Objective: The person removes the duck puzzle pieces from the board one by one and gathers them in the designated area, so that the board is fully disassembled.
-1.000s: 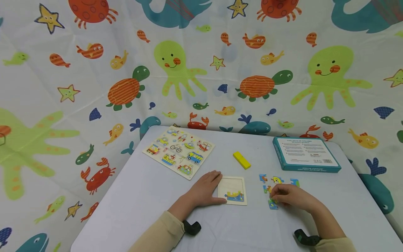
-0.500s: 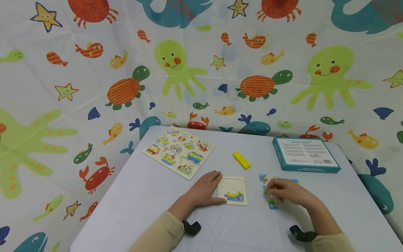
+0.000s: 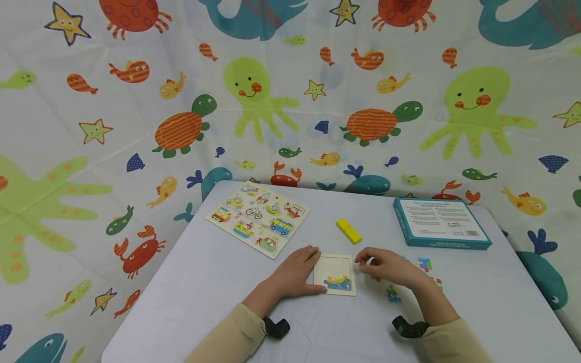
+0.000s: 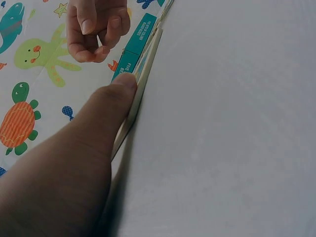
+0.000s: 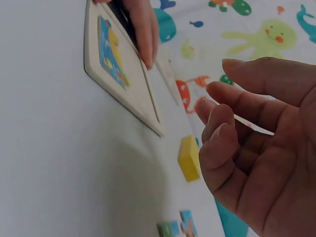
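A small square wooden puzzle tray (image 3: 336,265) lies on the table, with joined blue and yellow pieces (image 3: 339,284) along its lower part. My left hand (image 3: 295,275) rests at the tray's left side, thumb by the lower corner and fingers by the upper one. In the left wrist view its thumb (image 4: 106,108) lies along the tray's edge. Just right of the tray hovers my right hand (image 3: 388,267). The right wrist view shows that hand (image 5: 266,158) with loosely bent fingers, thumb and forefinger apart, nothing between them. Loose jigsaw pieces (image 3: 393,293) lie beneath and beyond it, partly hidden.
A yellow block (image 3: 348,231) lies behind the tray. At the back left is a wooden picture board (image 3: 254,214) with vehicles. A teal box (image 3: 442,223) lies at the back right. A cloth with sea animals (image 3: 281,75) hangs behind the table.
My right hand has moved left from over the loose pieces to beside the tray, uncovering some pieces on the right. The left hand and the tray have stayed in place.
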`<state>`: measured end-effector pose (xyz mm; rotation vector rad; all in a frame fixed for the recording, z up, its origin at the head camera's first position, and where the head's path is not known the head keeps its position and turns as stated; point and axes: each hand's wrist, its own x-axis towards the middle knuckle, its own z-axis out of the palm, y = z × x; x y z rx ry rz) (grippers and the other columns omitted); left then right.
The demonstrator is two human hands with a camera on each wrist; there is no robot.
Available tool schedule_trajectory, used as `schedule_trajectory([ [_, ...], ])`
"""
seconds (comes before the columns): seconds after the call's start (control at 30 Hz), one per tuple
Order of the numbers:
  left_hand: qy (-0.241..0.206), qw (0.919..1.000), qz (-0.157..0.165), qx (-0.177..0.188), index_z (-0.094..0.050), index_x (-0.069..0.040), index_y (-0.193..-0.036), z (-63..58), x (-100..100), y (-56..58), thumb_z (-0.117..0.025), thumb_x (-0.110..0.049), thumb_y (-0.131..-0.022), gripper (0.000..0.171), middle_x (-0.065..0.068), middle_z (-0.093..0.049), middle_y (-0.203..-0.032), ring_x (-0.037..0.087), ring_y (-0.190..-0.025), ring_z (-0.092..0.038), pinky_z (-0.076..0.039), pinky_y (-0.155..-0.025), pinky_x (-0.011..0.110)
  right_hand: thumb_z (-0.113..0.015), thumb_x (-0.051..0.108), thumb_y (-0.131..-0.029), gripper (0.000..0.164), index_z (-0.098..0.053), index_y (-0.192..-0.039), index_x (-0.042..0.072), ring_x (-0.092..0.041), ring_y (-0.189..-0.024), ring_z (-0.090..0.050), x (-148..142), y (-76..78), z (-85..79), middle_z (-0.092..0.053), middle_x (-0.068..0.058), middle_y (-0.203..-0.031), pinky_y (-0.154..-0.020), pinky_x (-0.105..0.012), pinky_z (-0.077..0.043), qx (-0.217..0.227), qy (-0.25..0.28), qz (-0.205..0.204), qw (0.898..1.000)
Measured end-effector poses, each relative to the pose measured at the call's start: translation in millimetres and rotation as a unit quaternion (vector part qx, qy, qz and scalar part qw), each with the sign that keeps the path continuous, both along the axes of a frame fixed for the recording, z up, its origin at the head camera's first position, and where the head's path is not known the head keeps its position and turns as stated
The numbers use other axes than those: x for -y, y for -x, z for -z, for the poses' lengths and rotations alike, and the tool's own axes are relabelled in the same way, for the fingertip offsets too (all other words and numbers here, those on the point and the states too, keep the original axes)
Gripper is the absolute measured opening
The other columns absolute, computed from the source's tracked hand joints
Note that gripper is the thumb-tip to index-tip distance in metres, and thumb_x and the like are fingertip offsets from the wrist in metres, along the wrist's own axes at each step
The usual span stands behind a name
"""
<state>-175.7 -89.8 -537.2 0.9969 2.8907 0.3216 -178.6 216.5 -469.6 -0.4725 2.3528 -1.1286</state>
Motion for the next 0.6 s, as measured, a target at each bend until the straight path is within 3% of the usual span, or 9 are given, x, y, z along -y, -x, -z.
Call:
schedule_trajectory([
  [0.23,-0.001,1.0,-0.001,-0.005,-0.028,-0.014,-0.157,2.2,-0.4,1.6,-0.041,-0.086,-0.081,0.105,0.002,-0.029,-0.162,0.021,-0.151,-0.024,-0.026,-0.124,0.038,-0.066,0.023,-0.095,0.027,-0.063,-0.12,0.011,-0.019,-0.07,-0.058,23.2,4.0,8.4,-0.06,-0.006,-0.104,-0.061,-0.027,-0.051,0.013,0.025,-0.011,1.0],
  [0.6,0.001,1.0,0.0,-0.004,-0.028,-0.014,-0.157,2.2,-0.8,1.6,-0.041,-0.086,-0.081,0.106,0.002,-0.029,-0.162,0.021,-0.152,-0.024,-0.025,-0.124,0.038,-0.067,0.024,-0.093,0.024,-0.066,-0.116,0.016,-0.018,-0.079,-0.06,49.0,5.0,20.6,-0.061,-0.001,-0.1,-0.068,-0.029,-0.053,0.009,0.01,-0.025,1.0],
])
